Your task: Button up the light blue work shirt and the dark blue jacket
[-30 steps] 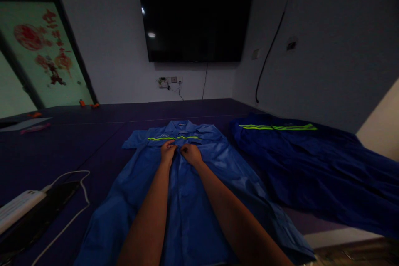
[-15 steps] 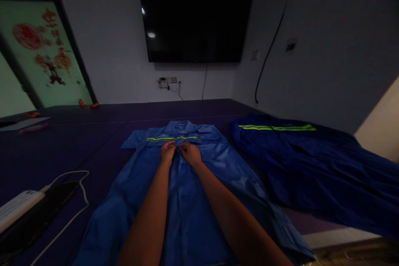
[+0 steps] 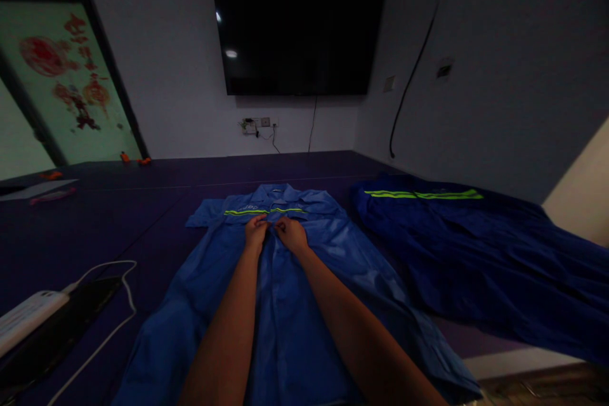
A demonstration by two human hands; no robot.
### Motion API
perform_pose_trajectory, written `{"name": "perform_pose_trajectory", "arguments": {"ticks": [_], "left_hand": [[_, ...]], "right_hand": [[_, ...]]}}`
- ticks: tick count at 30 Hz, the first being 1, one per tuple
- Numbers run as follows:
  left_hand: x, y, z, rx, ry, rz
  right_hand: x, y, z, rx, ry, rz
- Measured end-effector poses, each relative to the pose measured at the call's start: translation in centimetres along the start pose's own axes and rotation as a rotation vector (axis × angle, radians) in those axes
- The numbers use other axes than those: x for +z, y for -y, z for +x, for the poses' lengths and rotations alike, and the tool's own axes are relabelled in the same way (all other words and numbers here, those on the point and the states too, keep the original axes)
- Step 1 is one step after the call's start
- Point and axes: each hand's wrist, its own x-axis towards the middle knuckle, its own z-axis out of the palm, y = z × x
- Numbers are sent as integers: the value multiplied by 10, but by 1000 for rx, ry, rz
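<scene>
A blue work shirt (image 3: pixel 323 254) with a yellow-green stripe across its chest lies spread out, collar pointing away from me. Just below the stripe, my left hand (image 3: pixel 255 231) pinches the front edge of the shirt. Close beside it, on the other side of the front opening, my right hand (image 3: pixel 291 233) also has its fingers closed on the cloth. Whether a button sits between the fingertips is too small and dark to tell.
To the right lies a darker blue garment (image 3: pixel 457 254) with similar stripes. A white power bank (image 3: pixel 31 317) with a white cable rests on a black phone-like slab (image 3: pixel 80 317) at lower left. A television (image 3: pixel 299 35) hangs on the far wall above the purple surface (image 3: pixel 157 203).
</scene>
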Motion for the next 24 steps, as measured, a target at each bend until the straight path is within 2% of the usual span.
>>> {"name": "perform_pose_trajectory", "arguments": {"ticks": [8,16,24], "left_hand": [[-1,0,0,-20,12,-71],[0,-1,-1,-22,10,-66],[1,-2,0,-15,29,-48]], "right_hand": [[5,-5,4,25,-3,65],[2,-3,3,28,31,23],[-3,2,0,34,2,-54]]}}
